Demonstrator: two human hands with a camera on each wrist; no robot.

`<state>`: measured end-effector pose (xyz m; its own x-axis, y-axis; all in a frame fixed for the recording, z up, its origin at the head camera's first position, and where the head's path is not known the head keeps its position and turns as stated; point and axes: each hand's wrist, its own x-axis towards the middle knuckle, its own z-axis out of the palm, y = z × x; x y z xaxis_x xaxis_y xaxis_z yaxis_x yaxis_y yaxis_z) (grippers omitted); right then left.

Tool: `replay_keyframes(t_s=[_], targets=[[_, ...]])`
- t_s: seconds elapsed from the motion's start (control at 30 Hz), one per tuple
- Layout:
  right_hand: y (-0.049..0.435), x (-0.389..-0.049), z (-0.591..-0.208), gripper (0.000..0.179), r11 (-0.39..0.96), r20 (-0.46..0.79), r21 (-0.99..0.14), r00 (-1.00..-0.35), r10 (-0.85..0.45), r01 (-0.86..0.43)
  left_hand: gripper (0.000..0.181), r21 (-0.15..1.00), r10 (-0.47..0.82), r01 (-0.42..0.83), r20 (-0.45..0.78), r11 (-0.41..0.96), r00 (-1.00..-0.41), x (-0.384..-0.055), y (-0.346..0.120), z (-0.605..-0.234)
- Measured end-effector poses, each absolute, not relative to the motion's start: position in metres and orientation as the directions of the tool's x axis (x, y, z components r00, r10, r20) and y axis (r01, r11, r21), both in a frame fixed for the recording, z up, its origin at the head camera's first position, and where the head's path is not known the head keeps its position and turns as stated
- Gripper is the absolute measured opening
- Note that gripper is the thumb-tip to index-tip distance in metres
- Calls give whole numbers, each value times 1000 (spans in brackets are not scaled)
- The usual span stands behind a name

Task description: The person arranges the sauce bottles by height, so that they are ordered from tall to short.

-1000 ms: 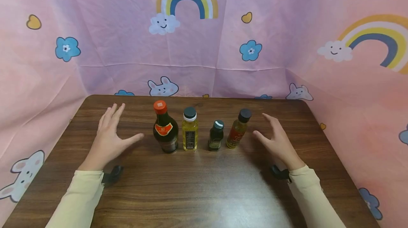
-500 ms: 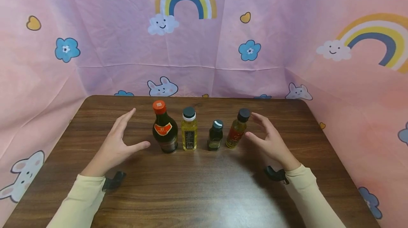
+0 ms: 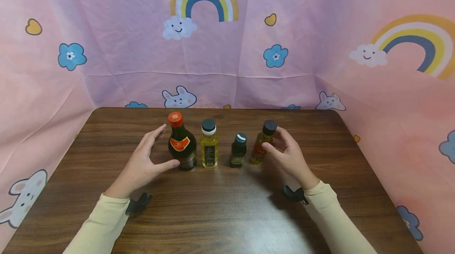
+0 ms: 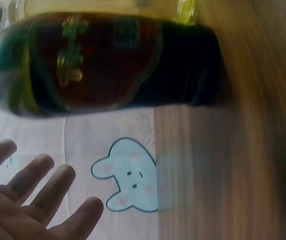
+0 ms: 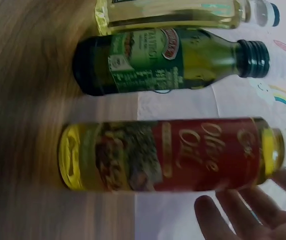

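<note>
Four bottles would be a row, but the outer two are nearest my hands. My left hand [image 3: 143, 165] is spread at the left side of a dark sauce-type bottle [image 3: 183, 149] with a red cap, its thumb tip overlapping the lower body. In the left wrist view, the dark bottle [image 4: 98, 65] is apart from the fingers [image 4: 58, 185]. My right hand [image 3: 289, 159] reaches around a black-capped olive oil bottle [image 3: 258, 153], thumb in front and fingers behind. The right wrist view shows the red "Olive Oil" label on that bottle [image 5: 203, 155], with loosely extended fingers [image 5: 233, 210] beyond it.
Between them stand a yellow oil bottle [image 3: 209, 147] with a dark cap and a small green olive oil bottle [image 3: 238, 153]. All are upright on a brown wooden table [image 3: 220, 210]. A pink patterned cloth [image 3: 220, 56] rises behind and beside the table.
Both hands have moved inward: the left rightward to the dark bottle, the right leftward to the olive oil bottle. The bottles keep their places on the table.
</note>
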<state>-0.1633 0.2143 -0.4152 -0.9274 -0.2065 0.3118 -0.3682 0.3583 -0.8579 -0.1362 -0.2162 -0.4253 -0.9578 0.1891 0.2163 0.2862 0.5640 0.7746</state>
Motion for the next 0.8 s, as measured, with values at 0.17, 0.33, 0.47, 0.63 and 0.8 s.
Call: replay_keyframes(t_s=[0.17,0.33,0.47,0.63,0.8], targets=[[207,-164,-418,44,334,317,-876,-937,-145,-348,102,806,180,293,232,515,-956,-137,-206,-426],[202,-165,-420,37,366,306,-877,-949,-77,-312,101,819,176,282,222,500,-959,-136,-198,-424],[198,-164,-421,33,382,289,-879,-956,-49,-285,101,814,180,279,216,509,-960,-135,-193,-423],[197,-163,-421,31,401,258,-883,-966,-25,-246,102,803,176,280,220,526,-960,-134,-190,-422],[197,-164,-422,33,387,259,-890,-966,-10,-243,101,780,154,284,240,558,-959,-134,-187,-424]])
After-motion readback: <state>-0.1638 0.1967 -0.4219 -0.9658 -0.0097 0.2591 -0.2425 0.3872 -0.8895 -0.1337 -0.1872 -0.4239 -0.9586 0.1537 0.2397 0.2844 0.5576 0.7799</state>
